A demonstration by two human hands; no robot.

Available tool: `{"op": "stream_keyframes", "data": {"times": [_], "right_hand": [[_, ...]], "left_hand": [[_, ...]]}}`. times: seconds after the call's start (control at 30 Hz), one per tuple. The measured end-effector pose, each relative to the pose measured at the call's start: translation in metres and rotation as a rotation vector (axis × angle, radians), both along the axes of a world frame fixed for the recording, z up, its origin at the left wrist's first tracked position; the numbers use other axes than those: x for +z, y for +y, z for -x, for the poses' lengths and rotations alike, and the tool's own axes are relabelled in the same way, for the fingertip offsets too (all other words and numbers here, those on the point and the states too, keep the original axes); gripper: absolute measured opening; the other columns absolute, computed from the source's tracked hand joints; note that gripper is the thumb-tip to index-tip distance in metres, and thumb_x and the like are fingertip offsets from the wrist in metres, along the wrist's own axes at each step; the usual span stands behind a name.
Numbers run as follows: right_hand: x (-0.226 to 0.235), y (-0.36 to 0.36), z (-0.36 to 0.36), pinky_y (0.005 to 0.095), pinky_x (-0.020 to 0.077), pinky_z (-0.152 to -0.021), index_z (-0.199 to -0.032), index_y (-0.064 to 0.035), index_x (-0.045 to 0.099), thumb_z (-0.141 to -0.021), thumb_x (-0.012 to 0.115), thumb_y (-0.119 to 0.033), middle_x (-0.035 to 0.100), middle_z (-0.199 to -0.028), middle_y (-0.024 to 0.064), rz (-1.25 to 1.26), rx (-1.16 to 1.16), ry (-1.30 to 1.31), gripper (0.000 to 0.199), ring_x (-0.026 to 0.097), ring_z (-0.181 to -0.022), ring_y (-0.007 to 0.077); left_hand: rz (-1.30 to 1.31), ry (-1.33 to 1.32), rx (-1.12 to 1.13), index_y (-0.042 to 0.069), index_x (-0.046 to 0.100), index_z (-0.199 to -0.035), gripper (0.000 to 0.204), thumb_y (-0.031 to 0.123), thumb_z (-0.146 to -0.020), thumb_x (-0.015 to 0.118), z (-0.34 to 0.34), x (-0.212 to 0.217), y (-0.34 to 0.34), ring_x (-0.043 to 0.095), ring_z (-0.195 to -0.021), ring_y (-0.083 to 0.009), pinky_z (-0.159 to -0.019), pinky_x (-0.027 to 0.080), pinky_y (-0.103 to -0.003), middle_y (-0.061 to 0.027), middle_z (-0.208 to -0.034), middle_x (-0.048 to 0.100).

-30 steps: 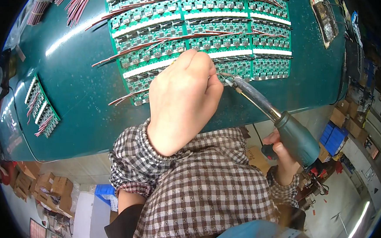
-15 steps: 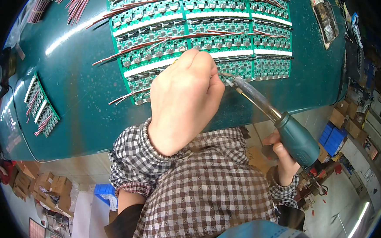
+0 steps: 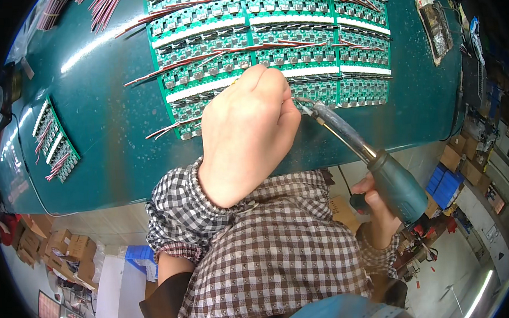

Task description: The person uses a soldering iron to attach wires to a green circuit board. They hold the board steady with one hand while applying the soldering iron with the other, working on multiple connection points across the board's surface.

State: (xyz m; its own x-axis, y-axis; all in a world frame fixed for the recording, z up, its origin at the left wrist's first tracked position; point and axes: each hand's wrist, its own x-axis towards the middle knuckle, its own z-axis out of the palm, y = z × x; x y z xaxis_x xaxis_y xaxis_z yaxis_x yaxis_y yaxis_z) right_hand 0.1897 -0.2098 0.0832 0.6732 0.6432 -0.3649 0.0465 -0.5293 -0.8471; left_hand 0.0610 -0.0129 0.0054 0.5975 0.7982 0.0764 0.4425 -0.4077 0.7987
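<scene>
Over the front row of green circuit boards [image 3: 364, 91], my left hand [image 3: 247, 130] is closed, knuckles up, thumb and fingers pinched together. Whatever is in that pinch is hidden behind the hand. My right hand [image 3: 380, 215] grips a soldering iron [image 3: 399, 185] by its dark green handle. The iron's metal shaft slants up and left, and its tip is close beside my left thumb at the front edge of the boards; I cannot tell whether it touches. Thin red, black and white wires [image 3: 184, 64] lie in rows across the boards.
A smaller wired board piece [image 3: 55, 142] lies at the left of the green table [image 3: 120, 161]. Bundles of red wires [image 3: 105, 10] are at the far left. A worn, stained block [image 3: 435, 28] lies at the far right. Cardboard boxes [image 3: 76, 251] and blue bins [image 3: 444, 185] stand below.
Both hands and the iron stay almost in place. The fingers of my right hand have shifted very slightly, and a dark cable now shows more plainly beside them.
</scene>
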Motion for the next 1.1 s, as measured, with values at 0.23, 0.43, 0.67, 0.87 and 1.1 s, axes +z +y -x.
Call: {"op": "stream_keyframes", "data": {"times": [0.23,0.43,0.67,0.87,1.1], "right_hand": [[0.004,0.002,0.001,0.0249,0.0414,-0.047,-0.095,0.0043,0.059,-0.082,0.067,-0.024,0.062,-0.079,0.0131,0.040,-0.009,0.010,0.032,0.055,-0.057,0.0159],[0.010,0.000,-0.003,0.0303,0.0483,-0.058,-0.098,0.0049,0.058,-0.082,0.068,-0.025,0.061,-0.082,0.0122,0.089,0.022,0.013,0.035,0.062,-0.072,0.0207],[0.009,-0.004,-0.007,0.0357,0.0514,-0.071,-0.104,0.0061,0.058,-0.081,0.068,-0.016,0.062,-0.087,0.0125,0.011,0.050,0.057,0.033,0.064,-0.077,0.0236],[0.007,-0.009,-0.010,0.0382,0.0530,-0.080,-0.110,0.0067,0.059,-0.080,0.069,-0.004,0.066,-0.090,0.0146,-0.071,0.057,0.116,0.033,0.065,-0.088,0.0255],[0.011,-0.001,-0.009,0.0431,0.0546,-0.086,-0.109,0.0086,0.059,-0.081,0.069,-0.007,0.065,-0.098,0.0196,-0.084,-0.010,0.208,0.034,0.065,-0.094,0.0303]], "left_hand": [[0.004,-0.004,0.003,0.006,0.055,-0.076,0.015,0.000,-0.069,0.067,0.000,-0.001,0.000,0.053,-0.057,-0.0170,-0.052,0.043,-0.029,-0.0047,-0.069,0.053],[0.006,-0.010,-0.001,0.006,0.056,-0.076,0.015,0.000,-0.069,0.067,-0.001,0.000,-0.001,0.052,-0.057,-0.0176,-0.052,0.043,-0.029,-0.0049,-0.070,0.053],[0.011,-0.009,0.000,0.005,0.055,-0.075,0.014,0.001,-0.069,0.066,0.000,0.001,0.000,0.054,-0.059,-0.0225,-0.052,0.044,-0.033,-0.0074,-0.070,0.053],[-0.001,-0.007,-0.013,0.005,0.054,-0.075,0.013,0.002,-0.070,0.065,0.000,0.001,0.001,0.056,-0.060,-0.0269,-0.052,0.046,-0.035,-0.0095,-0.070,0.054],[-0.012,0.035,-0.021,0.006,0.057,-0.077,0.015,0.000,-0.069,0.067,0.002,0.002,0.000,0.054,-0.059,-0.0182,-0.052,0.043,-0.030,-0.0052,-0.070,0.053]]}}
